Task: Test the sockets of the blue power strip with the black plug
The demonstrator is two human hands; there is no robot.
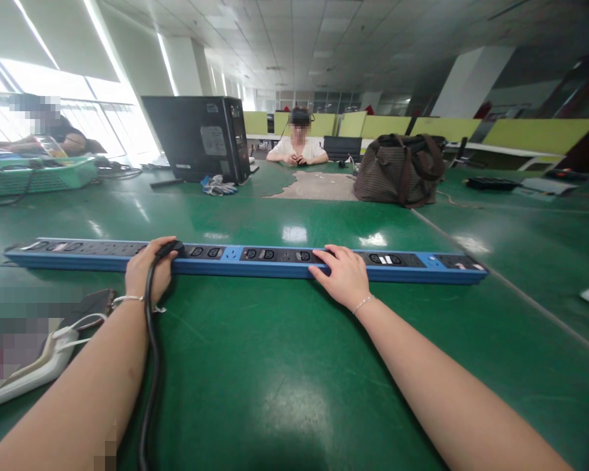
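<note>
A long blue power strip (260, 267) with black socket panels lies crosswise on the green table. My left hand (150, 271) is closed around a black plug (171, 248) at the strip's top, left of its middle. From the plug a thick black cable (151, 353) runs down over my wrist toward the table's near side. Whether the plug sits in a socket is hidden by my fingers. Right of the strip's middle, my right hand (342, 273) holds the strip, thumb toward its front edge and fingers across the top.
At the back stand a black computer case (196, 140), gloves (218, 185) and a brown bag (397, 171). A green basket (53, 175) is at the left. A white object with a cord (44, 369) lies beside my left forearm. One person (298, 147) sits opposite, another at far left.
</note>
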